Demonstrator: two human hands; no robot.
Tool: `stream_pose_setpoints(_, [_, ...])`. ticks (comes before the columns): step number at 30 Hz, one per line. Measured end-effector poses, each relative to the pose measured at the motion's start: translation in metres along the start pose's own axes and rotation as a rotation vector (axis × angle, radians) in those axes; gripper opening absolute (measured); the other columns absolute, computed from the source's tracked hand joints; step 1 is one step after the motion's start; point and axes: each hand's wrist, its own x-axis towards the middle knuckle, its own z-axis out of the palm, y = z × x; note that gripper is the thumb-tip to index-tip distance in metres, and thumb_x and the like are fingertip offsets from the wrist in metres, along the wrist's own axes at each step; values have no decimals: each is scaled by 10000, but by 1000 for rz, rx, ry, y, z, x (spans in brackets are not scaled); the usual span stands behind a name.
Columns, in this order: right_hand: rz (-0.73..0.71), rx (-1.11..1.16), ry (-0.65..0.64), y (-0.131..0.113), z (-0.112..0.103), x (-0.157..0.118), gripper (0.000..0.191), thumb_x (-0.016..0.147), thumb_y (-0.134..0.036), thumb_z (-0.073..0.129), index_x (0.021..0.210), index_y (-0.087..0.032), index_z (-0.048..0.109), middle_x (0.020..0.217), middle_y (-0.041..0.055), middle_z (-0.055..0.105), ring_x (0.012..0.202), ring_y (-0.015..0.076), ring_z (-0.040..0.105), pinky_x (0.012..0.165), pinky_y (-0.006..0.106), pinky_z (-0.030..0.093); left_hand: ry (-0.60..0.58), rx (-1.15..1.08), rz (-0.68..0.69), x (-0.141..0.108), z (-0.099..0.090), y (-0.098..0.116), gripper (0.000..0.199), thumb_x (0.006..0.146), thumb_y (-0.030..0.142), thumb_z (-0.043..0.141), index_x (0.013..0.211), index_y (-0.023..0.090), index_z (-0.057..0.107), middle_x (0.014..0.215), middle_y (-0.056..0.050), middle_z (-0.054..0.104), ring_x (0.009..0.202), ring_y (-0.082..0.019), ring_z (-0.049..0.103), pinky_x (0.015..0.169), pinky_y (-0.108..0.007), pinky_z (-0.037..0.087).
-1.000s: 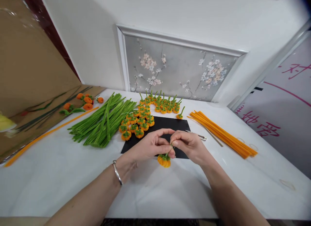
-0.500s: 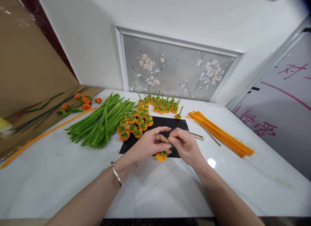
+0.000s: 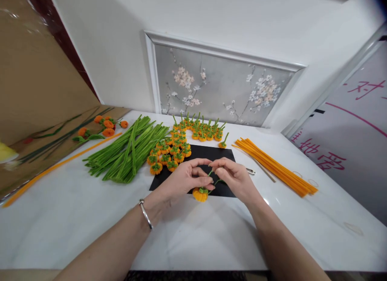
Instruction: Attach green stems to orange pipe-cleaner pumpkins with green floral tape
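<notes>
Fingers of left hand half curled, thumb pinching orange pumpkin by green stem; right hand has fingertips nearly together at stem, grip unclear. Pumpkin at near edge of black mat. Other pumpkins cover mat's far left corner.

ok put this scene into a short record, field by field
left hand: pinching an orange pumpkin-shaped piece near its green top
right hand: fingertips at the green stem above it
black sheet: on white table, partly beneath hands
similar pieces: clustered ahead, some on sheet
left side: green strip bundle
right side: orange strip bundle
</notes>
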Motion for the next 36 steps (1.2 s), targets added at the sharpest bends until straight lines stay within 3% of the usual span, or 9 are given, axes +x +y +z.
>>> stream_pose_setpoints(6, [-47,61,-55,-4,8,-1,173,864,-292,578,738,-184,627,732,6,558,642,121,504,587,250,404,-66,-59,-40,-2,2,1,479,723,227,766,1157,197,566,738,3,689,729,-165,710,686,-250,522])
stream_pose_setpoints(12, [-97,3,-7,0,14,-6,208,900,-284,535,714,-192,540,664,-18,534,595,113,505,576,247,403,-107,-63,-42,-2,0,-1,556,731,188,748,1250,196,548,780,-22,721,779,-150,686,773,-278,494])
stream_pose_setpoints(19, [-131,-103,21,0,15,-7,216,922,-233,488,708,-204,480,615,-23,534,620,129,517,631,269,421,-133,38,-45,-2,-2,1,564,832,277,657,1358,200,468,723,7,673,570,-73,535,525,-202,337])
stream_pose_setpoints(23, [-136,-132,64,0,14,-6,202,916,-230,479,716,-202,485,685,-7,524,651,131,517,615,264,421,-102,22,-18,1,-3,-2,531,807,257,682,1302,197,500,880,-31,701,736,-112,624,646,-229,427])
stream_pose_setpoints(26, [-158,-154,76,0,14,-5,201,905,-230,495,707,-196,503,707,-4,518,650,125,499,601,256,409,-79,13,-26,3,-3,-5,532,725,181,750,1218,186,553,856,-25,715,811,-142,664,752,-264,464])
stream_pose_setpoints(30, [-91,-20,-15,0,11,-2,243,948,-322,427,825,-190,589,742,5,544,643,115,516,591,243,435,-68,-24,-62,2,-2,-2,510,704,171,765,1179,199,581,790,-10,721,845,-164,691,759,-265,479])
stream_pose_setpoints(33, [-54,29,-13,1,7,1,339,963,-396,371,930,-184,633,768,21,553,672,124,522,604,248,447,-59,-5,-71,0,-1,1,544,706,191,766,1213,210,571,781,-13,724,855,-181,699,720,-259,484])
stream_pose_setpoints(36, [-8,62,-6,-1,4,1,318,941,-408,423,940,-184,649,765,18,560,659,121,516,598,248,445,-36,-32,-77,0,-1,1,586,695,180,773,1234,197,544,753,-11,722,869,-192,702,731,-269,491])
